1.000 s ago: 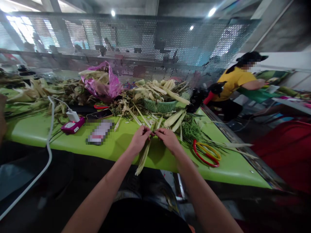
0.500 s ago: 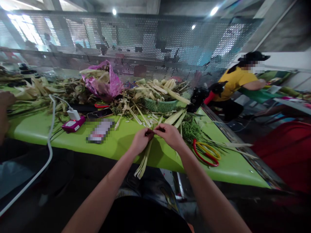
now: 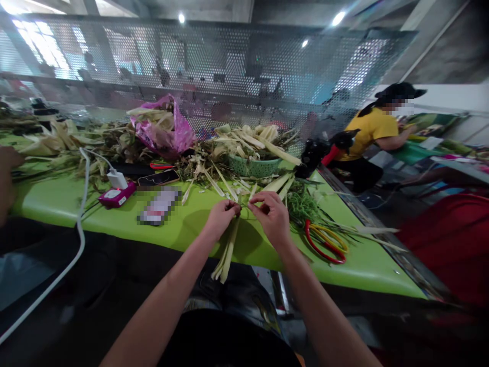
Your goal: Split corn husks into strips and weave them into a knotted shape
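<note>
My left hand is closed at the top of a bundle of pale dried plant strips, which look like husk or stalk. The loose lower ends hang past the table's front edge toward my lap. Just to the right, my right hand pinches a thin green strand between thumb and forefinger. This strand spans the small gap to my left fingertips. Beside my right wrist lie a pile of green strands and red-and-yellow-handled scissors.
A green basket of dried strips and a pink plastic bag stand behind. Left are a phone, a magenta power socket and a white cable. A person in yellow sits right; another's arm shows left.
My right hand has drawn back slightly to the right, widening the gap to my left hand, with the green strand now showing between. My left hand stays on the bundle.
</note>
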{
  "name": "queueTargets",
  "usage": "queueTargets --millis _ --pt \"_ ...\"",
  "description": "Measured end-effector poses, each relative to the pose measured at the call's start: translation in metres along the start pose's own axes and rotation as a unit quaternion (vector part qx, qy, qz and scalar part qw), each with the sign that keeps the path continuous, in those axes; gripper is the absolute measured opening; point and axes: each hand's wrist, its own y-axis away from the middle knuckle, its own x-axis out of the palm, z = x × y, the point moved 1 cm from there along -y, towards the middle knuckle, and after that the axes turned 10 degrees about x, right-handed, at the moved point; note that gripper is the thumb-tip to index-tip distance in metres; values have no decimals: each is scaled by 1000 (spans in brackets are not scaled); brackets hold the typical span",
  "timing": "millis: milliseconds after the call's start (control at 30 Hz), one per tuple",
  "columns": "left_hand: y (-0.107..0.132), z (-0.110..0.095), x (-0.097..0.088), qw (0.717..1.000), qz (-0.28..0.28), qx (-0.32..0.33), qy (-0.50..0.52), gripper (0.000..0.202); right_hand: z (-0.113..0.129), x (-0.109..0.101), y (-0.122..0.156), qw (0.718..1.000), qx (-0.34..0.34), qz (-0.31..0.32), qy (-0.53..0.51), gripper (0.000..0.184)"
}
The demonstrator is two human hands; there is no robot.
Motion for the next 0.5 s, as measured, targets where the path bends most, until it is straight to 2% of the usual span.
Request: queueTargets --millis 133,300,500 --pt "1 -2 0 1000 3 -7 27 15 -3 5 7 998 -19 36 42 14" --pt "0 0 0 999 5 -12 48 17 -3 8 6 994 -44 25 94 12" --pt "-1 2 -1 996 -13 -5 83 17 -3 8 10 995 -41 32 85 10"
